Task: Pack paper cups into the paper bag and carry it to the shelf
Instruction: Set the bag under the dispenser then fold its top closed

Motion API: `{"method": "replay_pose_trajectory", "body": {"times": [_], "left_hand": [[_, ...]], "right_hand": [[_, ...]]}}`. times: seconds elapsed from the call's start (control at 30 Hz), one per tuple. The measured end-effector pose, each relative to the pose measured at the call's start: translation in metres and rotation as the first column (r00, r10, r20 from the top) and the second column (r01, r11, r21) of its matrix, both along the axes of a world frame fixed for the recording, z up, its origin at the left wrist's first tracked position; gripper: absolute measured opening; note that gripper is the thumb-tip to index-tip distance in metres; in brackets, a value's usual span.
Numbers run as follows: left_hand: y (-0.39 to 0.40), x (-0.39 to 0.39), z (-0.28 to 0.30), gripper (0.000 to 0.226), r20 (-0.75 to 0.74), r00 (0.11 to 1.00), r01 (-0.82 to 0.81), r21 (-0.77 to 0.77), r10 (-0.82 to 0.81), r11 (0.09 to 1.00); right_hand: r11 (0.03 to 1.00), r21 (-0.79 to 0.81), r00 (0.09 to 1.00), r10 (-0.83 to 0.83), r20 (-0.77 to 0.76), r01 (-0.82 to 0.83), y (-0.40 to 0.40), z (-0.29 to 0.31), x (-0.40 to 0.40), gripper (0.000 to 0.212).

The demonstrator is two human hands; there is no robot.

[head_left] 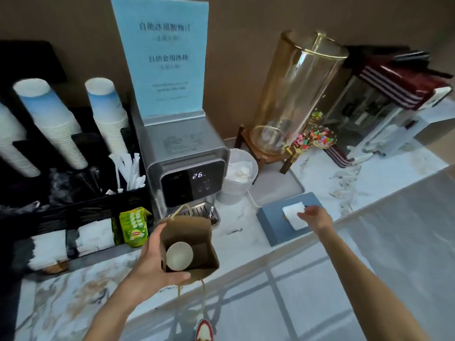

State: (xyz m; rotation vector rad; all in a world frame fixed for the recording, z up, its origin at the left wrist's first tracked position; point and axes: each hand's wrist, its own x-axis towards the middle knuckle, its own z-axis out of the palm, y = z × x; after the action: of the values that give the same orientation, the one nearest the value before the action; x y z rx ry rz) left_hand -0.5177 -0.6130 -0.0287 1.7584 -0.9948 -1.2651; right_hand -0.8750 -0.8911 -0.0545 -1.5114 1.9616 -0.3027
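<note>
A small brown paper bag (pixel 197 232) stands open at the counter's front edge, and my left hand (pixel 150 264) grips its left side. Inside the bag a white paper cup (pixel 179 255) stands upright, in the left half. Stacks of blue-and-white paper cups (pixel 53 119) lean upside down in a black organiser at the left. My right hand (pixel 316 217) reaches over a blue tissue box (pixel 273 225), fingertips pinching the white tissue (pixel 293 212) that sticks out of it.
A silver water dispenser (pixel 187 168) showing 26 stands right behind the bag. A white bin (pixel 238 178), a grey tray (pixel 275 188), a glass drink dispenser (pixel 295 94) and a popcorn machine (pixel 384 107) fill the marble counter (pixel 246 232). Green tea packets (pixel 134 227) sit left of the bag.
</note>
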Motion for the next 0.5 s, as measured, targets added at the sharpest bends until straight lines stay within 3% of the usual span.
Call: {"method": "replay_pose_trajectory", "body": {"times": [0.1, 0.2, 0.33, 0.5], "left_hand": [[0.002, -0.002, 0.000, 0.130, -0.086, 0.995, -0.041, 0.009, 0.042, 0.999], [0.001, -0.004, 0.000, 0.130, -0.100, 0.992, -0.072, 0.005, 0.072, 0.997], [-0.001, -0.009, 0.003, 0.132, -0.114, 0.988, -0.101, 0.003, 0.100, 0.995], [-0.006, -0.015, 0.006, 0.135, -0.091, 0.990, -0.109, 0.042, 0.112, 0.993]], "right_hand": [[0.983, 0.124, 0.964, 0.160, -0.213, -0.136, -0.028, -0.009, -0.010, 0.051], [0.965, 0.193, 0.933, 0.226, -0.280, -0.175, -0.039, -0.020, -0.008, 0.062], [0.967, 0.214, 0.938, 0.195, -0.288, -0.135, -0.046, -0.033, -0.006, 0.071], [0.986, 0.155, 0.994, 0.077, -0.081, -0.064, -0.057, -0.041, -0.016, 0.054]]}}
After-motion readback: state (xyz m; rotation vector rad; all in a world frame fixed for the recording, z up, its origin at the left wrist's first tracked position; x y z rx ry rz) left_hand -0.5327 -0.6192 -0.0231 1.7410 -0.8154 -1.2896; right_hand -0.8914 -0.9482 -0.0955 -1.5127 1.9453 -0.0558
